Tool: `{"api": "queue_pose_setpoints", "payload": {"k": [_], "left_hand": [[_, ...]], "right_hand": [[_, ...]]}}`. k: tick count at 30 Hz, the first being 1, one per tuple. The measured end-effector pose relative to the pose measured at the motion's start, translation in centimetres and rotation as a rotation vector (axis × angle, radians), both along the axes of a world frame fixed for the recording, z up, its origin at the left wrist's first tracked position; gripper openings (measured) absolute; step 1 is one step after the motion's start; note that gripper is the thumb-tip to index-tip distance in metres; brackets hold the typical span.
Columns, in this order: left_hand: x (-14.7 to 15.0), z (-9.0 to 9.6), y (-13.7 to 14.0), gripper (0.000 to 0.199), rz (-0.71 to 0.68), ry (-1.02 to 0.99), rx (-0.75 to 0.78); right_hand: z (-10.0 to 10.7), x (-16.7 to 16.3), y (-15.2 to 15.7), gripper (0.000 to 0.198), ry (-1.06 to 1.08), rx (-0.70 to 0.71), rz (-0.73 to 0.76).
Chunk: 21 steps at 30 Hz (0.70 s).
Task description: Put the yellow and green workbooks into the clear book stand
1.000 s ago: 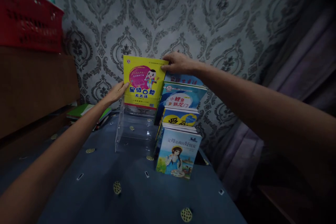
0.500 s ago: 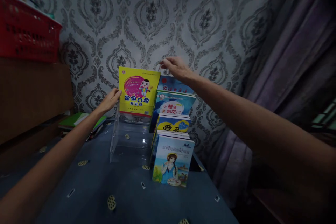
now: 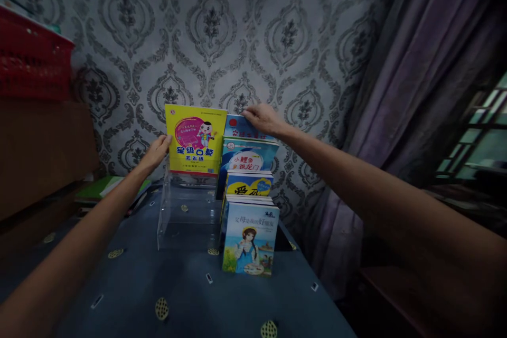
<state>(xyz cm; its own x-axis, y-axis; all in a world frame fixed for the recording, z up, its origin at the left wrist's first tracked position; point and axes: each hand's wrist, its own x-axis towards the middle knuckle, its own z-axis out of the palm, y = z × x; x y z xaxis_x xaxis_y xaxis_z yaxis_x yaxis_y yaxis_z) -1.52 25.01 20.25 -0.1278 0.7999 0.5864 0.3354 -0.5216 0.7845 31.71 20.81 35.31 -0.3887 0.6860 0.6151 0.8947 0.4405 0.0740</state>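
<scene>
A yellow workbook (image 3: pixel 195 140) stands upright on the top tier of a clear stepped rack (image 3: pixel 186 216). My left hand (image 3: pixel 157 151) is closed at its left edge, with some fingers hidden behind. To the right, my right hand (image 3: pixel 261 118) curls its fingers onto the top edge of the rearmost blue book (image 3: pixel 233 125). In front of that, stepping down, stand a teal book (image 3: pixel 249 156), a blue-and-yellow book (image 3: pixel 253 186) and several stacked books whose front one, a light blue book (image 3: pixel 250 237), shows a girl in a yellow hat.
The rack stands on a dark blue patterned cloth (image 3: pixel 130 296) against a papered wall (image 3: pixel 209 21). At left are a red basket (image 3: pixel 34 58) on a brown box (image 3: pixel 43 148) and a green book (image 3: pixel 93 190). A purple curtain (image 3: pixel 392 105) hangs at right.
My right hand has come down from above the books to the rearmost blue book's top edge. My left hand stays at the yellow workbook. The camera view has shifted slightly right.
</scene>
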Motion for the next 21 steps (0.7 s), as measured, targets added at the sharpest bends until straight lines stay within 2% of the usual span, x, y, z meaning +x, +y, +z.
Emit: {"api": "queue_pose_setpoints", "payload": {"k": [7, 15, 21], "left_hand": [[0.7, 0.1, -0.4, 0.078, -0.029, 0.0, 0.008], [1.0, 0.2, -0.4, 0.078, -0.048, -0.015, 0.012], [1.4, 0.3, -0.3, 0.08, -0.047, -0.046, 0.001]], "right_hand": [[-0.2, 0.3, 0.3, 0.031, 0.006, -0.006, 0.001], [-0.4, 0.3, -0.2, 0.033, 0.045, 0.009, 0.019], [0.5, -0.9, -0.6, 0.034, 0.044, -0.038, 0.045]]}}
